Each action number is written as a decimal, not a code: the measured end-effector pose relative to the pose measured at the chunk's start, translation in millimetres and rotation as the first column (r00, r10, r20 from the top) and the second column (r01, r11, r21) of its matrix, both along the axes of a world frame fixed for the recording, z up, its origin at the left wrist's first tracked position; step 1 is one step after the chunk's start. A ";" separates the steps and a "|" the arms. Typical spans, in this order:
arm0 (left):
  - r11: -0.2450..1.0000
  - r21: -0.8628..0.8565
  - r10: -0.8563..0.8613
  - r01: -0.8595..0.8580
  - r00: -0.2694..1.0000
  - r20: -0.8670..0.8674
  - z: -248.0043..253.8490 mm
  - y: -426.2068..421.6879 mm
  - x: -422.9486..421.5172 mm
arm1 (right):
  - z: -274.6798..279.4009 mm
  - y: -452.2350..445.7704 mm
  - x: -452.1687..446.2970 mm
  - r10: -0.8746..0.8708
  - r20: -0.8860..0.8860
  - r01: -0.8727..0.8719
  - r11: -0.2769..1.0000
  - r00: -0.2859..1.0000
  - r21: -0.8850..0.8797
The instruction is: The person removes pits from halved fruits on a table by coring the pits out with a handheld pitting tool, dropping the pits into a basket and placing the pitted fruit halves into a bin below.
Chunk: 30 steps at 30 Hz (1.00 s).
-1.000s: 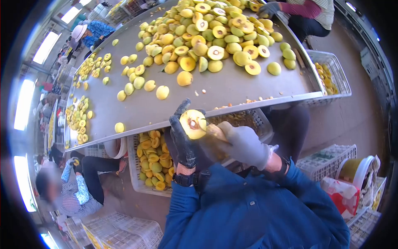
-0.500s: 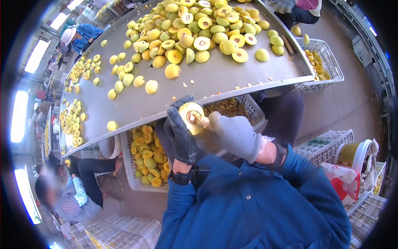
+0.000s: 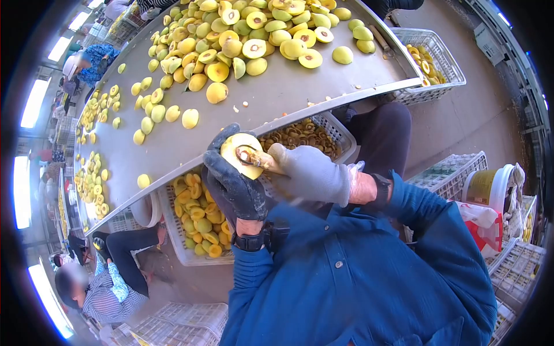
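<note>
My left hand [image 3: 238,183], in a dark, dusty glove, is closed around a peach half [image 3: 232,149], cut face turned toward my right hand. In a grey glove, my right hand [image 3: 317,173] grips a short tool with a wooden-looking handle [image 3: 271,164]. The tool's working end meets the centre of the peach half, where a brown-edged hollow shows; its exact shape is hidden. Both hands are just below the front edge of the metal table [image 3: 173,144]. A big heap of peach halves [image 3: 231,46] lies on that table.
Below the table edge stand a crate of brown scraps [image 3: 309,141] and a crate of yellow peach halves [image 3: 199,216]. Another crate [image 3: 456,72] stands at the right corner. A wooden-handled tool [image 3: 379,37] lies on the table. A person [image 3: 109,288] sits at left; a white bucket [image 3: 502,187] is at right.
The view has shifted, so the table appears further up and left. Both hands still hold the peach half and the tool; the half is tilted more, and the tool lies more sideways across it.
</note>
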<state>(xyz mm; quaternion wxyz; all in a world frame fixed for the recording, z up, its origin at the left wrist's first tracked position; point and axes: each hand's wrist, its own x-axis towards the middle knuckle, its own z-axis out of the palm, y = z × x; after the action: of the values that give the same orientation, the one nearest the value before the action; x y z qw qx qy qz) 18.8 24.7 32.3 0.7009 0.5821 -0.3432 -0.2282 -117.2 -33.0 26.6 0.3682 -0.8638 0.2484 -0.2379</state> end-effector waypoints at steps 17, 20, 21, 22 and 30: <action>0.863 0.021 -0.452 0.504 0.790 -0.414 -4.6 -0.4 22.0 | 2.8 -4.8 -16.7 0.080 0.147 -0.165 0.309 0.986 0.937; 0.945 0.099 -0.300 0.313 0.945 -0.128 -27.5 24.9 5.7 | -8.5 4.9 -11.2 0.011 0.215 -0.202 0.387 0.977 0.900; 0.955 0.121 -0.268 0.270 0.963 -0.033 -27.8 27.0 2.4 | -6.9 7.7 -13.9 0.045 0.199 -0.200 0.406 0.979 0.892; 0.958 0.140 -0.260 0.249 0.964 0.061 -25.8 26.9 2.0 | -10.0 8.3 -16.3 0.103 0.176 -0.203 0.561 0.979 0.803; 0.922 0.103 -0.386 0.374 0.858 0.338 1.6 -3.1 19.7 | 0.9 -0.4 -21.1 0.273 0.070 -0.234 0.630 0.959 0.740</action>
<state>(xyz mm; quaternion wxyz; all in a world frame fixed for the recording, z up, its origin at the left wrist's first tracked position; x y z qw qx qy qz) 38.6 21.6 33.9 0.5594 0.5459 -0.5670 -0.2598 -138.2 -33.4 27.5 0.7107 -0.6707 0.2084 -0.0411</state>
